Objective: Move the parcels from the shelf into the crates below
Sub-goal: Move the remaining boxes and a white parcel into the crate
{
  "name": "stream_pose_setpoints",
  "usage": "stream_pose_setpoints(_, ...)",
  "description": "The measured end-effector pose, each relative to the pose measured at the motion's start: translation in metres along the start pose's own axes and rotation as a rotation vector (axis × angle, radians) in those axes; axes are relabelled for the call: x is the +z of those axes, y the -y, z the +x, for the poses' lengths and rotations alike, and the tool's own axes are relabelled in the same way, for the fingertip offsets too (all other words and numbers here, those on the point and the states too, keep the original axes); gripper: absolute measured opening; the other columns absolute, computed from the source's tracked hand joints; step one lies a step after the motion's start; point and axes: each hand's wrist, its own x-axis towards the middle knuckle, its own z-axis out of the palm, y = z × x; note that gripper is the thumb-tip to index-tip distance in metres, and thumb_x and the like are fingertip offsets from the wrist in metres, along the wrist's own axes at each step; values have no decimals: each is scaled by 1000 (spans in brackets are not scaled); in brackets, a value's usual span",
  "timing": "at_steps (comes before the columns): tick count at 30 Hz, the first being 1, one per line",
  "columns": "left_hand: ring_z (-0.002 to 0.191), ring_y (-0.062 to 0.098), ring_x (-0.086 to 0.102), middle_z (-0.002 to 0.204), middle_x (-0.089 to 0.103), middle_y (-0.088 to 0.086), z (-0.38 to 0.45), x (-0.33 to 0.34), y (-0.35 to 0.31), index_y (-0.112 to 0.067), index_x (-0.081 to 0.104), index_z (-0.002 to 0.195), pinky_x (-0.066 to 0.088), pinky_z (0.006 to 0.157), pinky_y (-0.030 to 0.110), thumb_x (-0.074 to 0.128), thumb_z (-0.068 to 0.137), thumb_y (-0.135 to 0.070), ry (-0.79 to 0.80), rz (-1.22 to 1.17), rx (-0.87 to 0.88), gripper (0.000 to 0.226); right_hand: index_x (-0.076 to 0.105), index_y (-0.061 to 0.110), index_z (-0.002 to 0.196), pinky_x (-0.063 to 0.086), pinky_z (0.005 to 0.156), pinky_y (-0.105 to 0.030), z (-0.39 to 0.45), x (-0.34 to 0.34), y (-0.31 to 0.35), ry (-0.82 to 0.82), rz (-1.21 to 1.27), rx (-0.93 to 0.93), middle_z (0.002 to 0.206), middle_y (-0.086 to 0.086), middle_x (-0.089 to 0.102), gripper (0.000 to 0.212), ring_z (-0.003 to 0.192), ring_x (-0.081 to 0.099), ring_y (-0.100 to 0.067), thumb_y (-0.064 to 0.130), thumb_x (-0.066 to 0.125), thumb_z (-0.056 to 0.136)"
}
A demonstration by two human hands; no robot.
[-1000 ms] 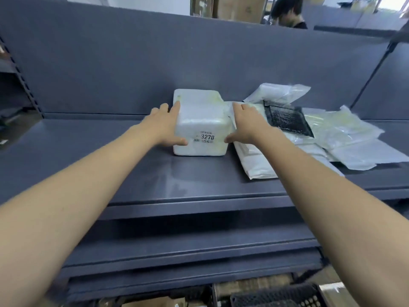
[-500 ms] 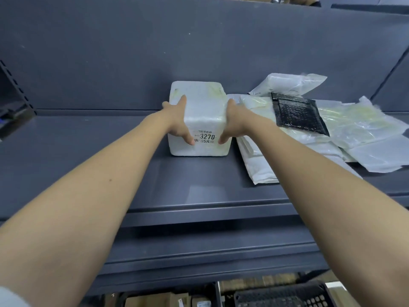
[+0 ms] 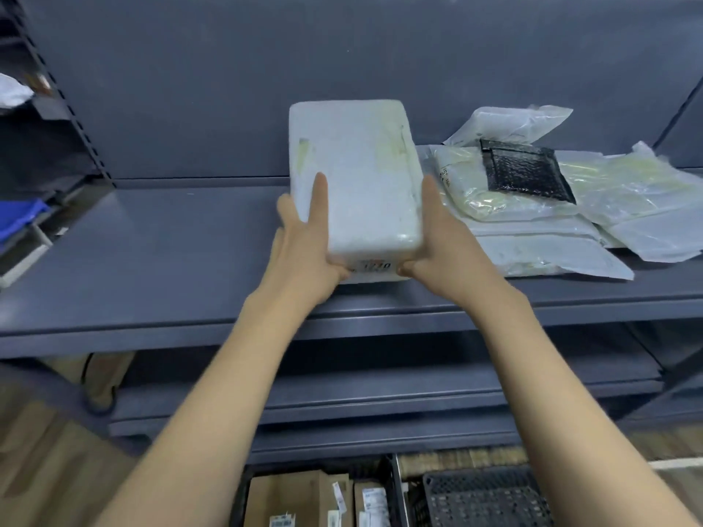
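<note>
Grey shelf [image 3: 152, 260]: your left hand [image 3: 304, 237] and right hand [image 3: 441, 241] are gripping the box [image 3: 357, 176] by its 2 sides; likely light, stiff, crushable foam.

The box [image 3: 353, 176] is in the middle, over the shelf [image 3: 152, 260]. The left hand [image 3: 304, 245] is on its 9 o'clock side and the right hand [image 3: 441, 245] on its 3 o'clock side. The pile of bags [image 3: 551, 230] lies on the shelf at 3 o'clock from the box. The crates [image 3: 483, 500] sit below the shelf, at 6 o'clock, with small boxes [image 3: 296, 500] in the left one.
</note>
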Motion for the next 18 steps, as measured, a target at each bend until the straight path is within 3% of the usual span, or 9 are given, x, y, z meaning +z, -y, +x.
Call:
stream_pose_setpoints(3,107,11,34,143,3,-8,-62,4,18,-41,-23,143,34,87,19,71,83,-22,-122,74,145,113,8,39,147,31,81,1,-55,-5,23,96,167,-70,127,35,34,107,110,38,18,13,79,71)
stream_pose_setpoints(6,115,9,32,145,2,-5,-112,6,40,-37,-20,145,34,93,21,72,81,-15,-161,87,233,113,19,58,126,34,82,5,-98,0,40,154,331,-25,118,48,40,86,109,41,27,28,80,73)
stream_pose_setpoints(10,129,27,35,151,4,11,-161,1,65,-33,-13,148,40,100,32,68,82,-8,-128,125,324,108,16,51,137,41,77,-5,-133,21,50,128,388,123,123,39,43,83,105,47,20,47,72,75)
stream_pose_setpoints(14,139,28,22,154,-6,7,-199,-9,82,-39,-17,146,31,108,34,65,84,-7,-79,103,328,108,6,51,142,44,77,-13,-160,39,64,166,452,185,112,47,42,97,102,50,18,44,75,75)
stream_pose_setpoints(16,139,19,20,154,-10,0,-210,-21,91,-47,-22,142,32,109,31,69,83,-11,-7,60,341,115,4,44,146,44,77,-8,-174,48,72,163,443,181,104,58,36,100,102,45,26,39,76,76)
stream_pose_setpoints(18,130,-7,20,148,-13,-21,-221,-37,92,-58,-29,132,28,103,11,76,77,-27,118,-64,259,123,3,38,147,42,77,-1,-188,56,80,133,427,172,99,65,29,101,101,40,32,32,76,78)
